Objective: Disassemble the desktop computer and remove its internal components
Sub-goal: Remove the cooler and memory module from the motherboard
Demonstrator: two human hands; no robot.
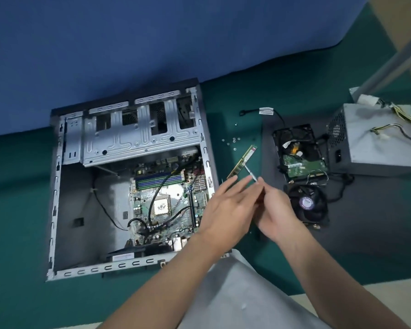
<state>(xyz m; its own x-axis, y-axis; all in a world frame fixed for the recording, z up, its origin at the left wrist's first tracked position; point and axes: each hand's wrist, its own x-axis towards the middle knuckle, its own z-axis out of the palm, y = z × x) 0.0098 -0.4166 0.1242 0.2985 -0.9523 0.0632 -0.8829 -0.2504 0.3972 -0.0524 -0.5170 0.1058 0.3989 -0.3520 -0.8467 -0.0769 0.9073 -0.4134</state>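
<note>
The open computer case (57, 186) lies flat on the green table, with the motherboard (166, 200) and its bare processor (162, 205) still inside. Both of my hands hover just right of the case. My right hand (277, 210) grips a screwdriver (251, 172) whose thin silver shaft points up and left. Beside it, my left hand (226, 210) has its fingers straight, their tips close to the shaft. A green memory stick (241, 163) lies on the table behind the shaft.
On a dark mat at the right sit a hard drive (299, 153), a cooler fan (306, 203) and a grey power supply (375, 138) with loose cables. Several small screws (233, 141) and a labelled black cable (266, 111) lie between them and the case.
</note>
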